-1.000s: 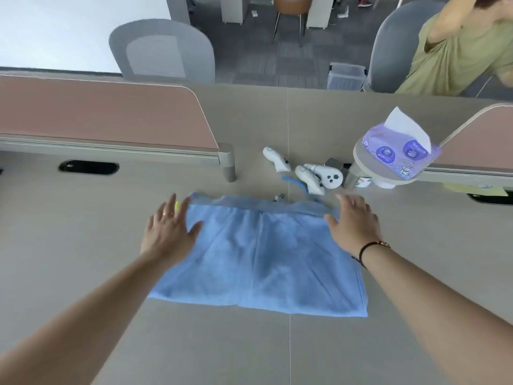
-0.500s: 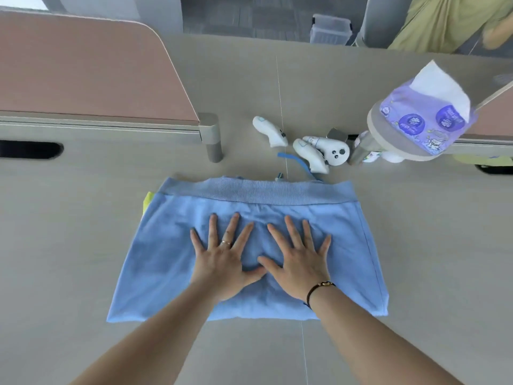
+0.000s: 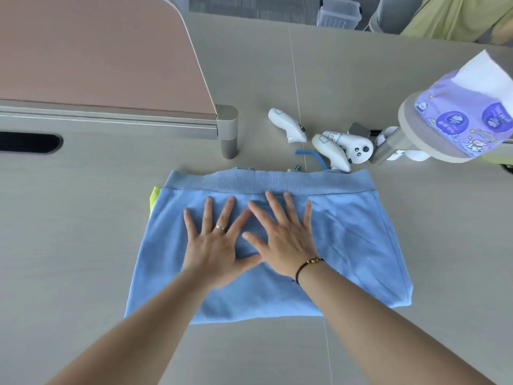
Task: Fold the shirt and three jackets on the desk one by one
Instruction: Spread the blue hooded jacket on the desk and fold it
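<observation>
Both hands have slid closer since half a second ago: my left hand (image 3: 213, 245) and right hand (image 3: 283, 240) press the blue jacket (image 3: 361, 240) flat (fingers spread, thumbs overlapping).

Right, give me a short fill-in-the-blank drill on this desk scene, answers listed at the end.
1. Both hands press flat on the folded ____ garment.
2. The ring sits on the ____ hand.
3. The black cord bracelet is on the ____ hand's wrist.
4. Past the garment's ribbed hem lie three white ____.

Missing words: blue; left; right; controllers
</observation>
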{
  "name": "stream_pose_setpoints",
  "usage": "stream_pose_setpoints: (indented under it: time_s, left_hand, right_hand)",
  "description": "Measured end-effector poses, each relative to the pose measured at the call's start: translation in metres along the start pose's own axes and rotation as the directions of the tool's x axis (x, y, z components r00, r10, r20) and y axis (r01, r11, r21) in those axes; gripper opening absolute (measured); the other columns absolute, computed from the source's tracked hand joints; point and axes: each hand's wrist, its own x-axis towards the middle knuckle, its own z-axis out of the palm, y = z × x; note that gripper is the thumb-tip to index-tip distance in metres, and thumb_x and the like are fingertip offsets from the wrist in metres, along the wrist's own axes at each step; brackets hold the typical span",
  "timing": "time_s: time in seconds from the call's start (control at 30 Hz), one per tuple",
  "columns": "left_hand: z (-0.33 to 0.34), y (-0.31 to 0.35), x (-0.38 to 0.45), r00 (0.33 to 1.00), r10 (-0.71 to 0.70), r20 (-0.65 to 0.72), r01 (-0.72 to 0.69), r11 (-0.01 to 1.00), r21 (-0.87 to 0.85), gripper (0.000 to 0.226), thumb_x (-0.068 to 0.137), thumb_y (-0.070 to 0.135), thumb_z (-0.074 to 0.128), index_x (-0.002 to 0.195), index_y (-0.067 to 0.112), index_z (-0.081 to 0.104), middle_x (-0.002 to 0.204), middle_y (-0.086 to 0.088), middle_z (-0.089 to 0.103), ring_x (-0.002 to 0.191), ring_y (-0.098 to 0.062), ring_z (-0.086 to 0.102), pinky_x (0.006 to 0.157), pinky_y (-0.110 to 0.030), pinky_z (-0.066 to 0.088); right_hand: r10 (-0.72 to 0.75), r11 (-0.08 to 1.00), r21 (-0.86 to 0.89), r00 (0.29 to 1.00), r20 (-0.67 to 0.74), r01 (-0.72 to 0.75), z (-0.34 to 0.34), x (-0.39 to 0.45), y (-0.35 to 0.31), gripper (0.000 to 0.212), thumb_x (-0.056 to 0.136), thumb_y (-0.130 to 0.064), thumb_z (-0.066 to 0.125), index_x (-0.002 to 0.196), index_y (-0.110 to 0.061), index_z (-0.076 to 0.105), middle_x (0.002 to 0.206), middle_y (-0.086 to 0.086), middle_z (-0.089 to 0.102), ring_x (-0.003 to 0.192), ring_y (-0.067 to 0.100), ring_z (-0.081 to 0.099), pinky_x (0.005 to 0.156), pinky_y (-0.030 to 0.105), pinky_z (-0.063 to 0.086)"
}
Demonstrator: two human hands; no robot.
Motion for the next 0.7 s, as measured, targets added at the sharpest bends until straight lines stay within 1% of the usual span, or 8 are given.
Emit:
stream_pose_setpoints:
  time_s: [0.07,0.2,0.3,0.37,0.43,0.5,0.6,0.7]
  left_hand:
    - [-0.001,-0.018,0.013,0.999,-0.038,0.008,0.038,0.999,0.014,0.102,0.073,0.1,0.011,0.158,0.046,-0.007,0.167,0.014,-0.014,0.153,-0.036,-0.018,0.112,-0.076,-0.003]
    - [0.003,-0.039,0.019,0.997,-0.081,-0.008,0.081,0.996,0.023,0.107,0.071,0.101,0.009,0.158,0.043,-0.008,0.166,0.02,-0.014,0.152,-0.037,-0.021,0.114,-0.075,0.0]
    - [0.002,-0.039,0.019,0.997,-0.072,-0.007,0.072,0.997,0.021,0.107,0.07,0.102,0.008,0.159,0.043,-0.008,0.165,0.021,-0.014,0.152,-0.036,-0.022,0.114,-0.074,-0.001]
    - [0.0,-0.04,0.02,0.998,-0.064,0.003,0.064,0.998,0.017,0.107,0.07,0.102,0.008,0.158,0.044,-0.008,0.166,0.021,-0.013,0.152,-0.036,-0.023,0.114,-0.074,-0.001]
    - [-0.001,-0.041,0.021,0.998,-0.059,0.01,0.059,0.998,0.008,0.108,0.069,0.102,0.009,0.159,0.044,-0.007,0.166,0.021,-0.011,0.152,-0.036,-0.021,0.114,-0.074,0.0]
    - [-0.002,-0.044,0.02,0.999,-0.044,0.027,0.044,0.999,0.028,0.107,0.069,0.102,0.009,0.158,0.045,-0.008,0.166,0.021,-0.013,0.153,-0.036,-0.02,0.115,-0.073,0.0]
    - [-0.003,-0.061,0.01,0.999,-0.033,0.027,0.032,0.999,0.025,0.104,0.07,0.101,0.01,0.158,0.047,-0.004,0.166,0.021,-0.009,0.155,-0.029,-0.015,0.119,-0.068,0.001]
    - [-0.002,-0.094,-0.02,0.986,-0.16,0.048,0.157,0.986,0.052,0.104,0.066,0.103,0.006,0.155,0.052,-0.006,0.167,0.017,-0.011,0.156,-0.023,-0.011,0.122,-0.058,-0.002]
  right_hand:
    - [0.029,0.999,0.03,0.999,0.034,-0.03,0.002,0.019,0.008,0.068,0.093,-0.076,0.019,0.155,-0.052,0.003,0.169,-0.005,-0.012,0.155,0.023,-0.012,0.119,0.06,-0.011]
    - [0.013,0.999,-0.045,0.999,-0.041,-0.015,0.007,0.016,0.072,0.07,0.095,-0.072,0.014,0.159,-0.044,0.008,0.169,-0.006,-0.005,0.155,0.014,-0.005,0.126,0.041,-0.003]
    - [0.142,0.981,-0.129,0.989,-0.042,-0.146,0.008,-0.011,0.128,0.071,0.093,-0.073,0.011,0.158,-0.045,0.008,0.169,-0.012,-0.005,0.155,0.013,0.0,0.124,0.048,-0.005]
    - [0.295,0.953,-0.061,0.955,-0.025,-0.296,0.005,-0.031,0.157,0.073,0.09,-0.075,0.012,0.157,-0.047,0.007,0.168,-0.014,-0.004,0.155,0.012,0.0,0.122,0.054,0.0]
    - [0.365,0.93,0.037,0.931,0.013,-0.365,0.007,-0.05,0.172,0.079,0.087,-0.079,0.01,0.158,-0.044,0.006,0.169,-0.012,-0.004,0.155,0.014,-0.001,0.124,0.051,0.006]
    - [0.381,0.918,0.122,0.925,-0.001,-0.378,0.014,-0.065,0.171,0.085,0.085,-0.081,0.012,0.159,-0.039,0.01,0.169,-0.007,-0.001,0.155,0.021,0.002,0.125,0.046,0.01]
    - [0.385,0.913,0.153,0.922,-0.022,-0.378,0.026,-0.076,0.156,0.086,0.086,-0.08,0.016,0.16,-0.035,0.011,0.169,-0.001,0.001,0.154,0.03,0.007,0.125,0.048,0.01]
    - [0.333,0.936,0.13,0.943,-0.022,-0.327,0.036,-0.091,0.131,0.091,0.085,-0.083,0.013,0.16,-0.032,0.008,0.169,0.003,0.002,0.155,0.031,0.003,0.124,0.049,0.005]
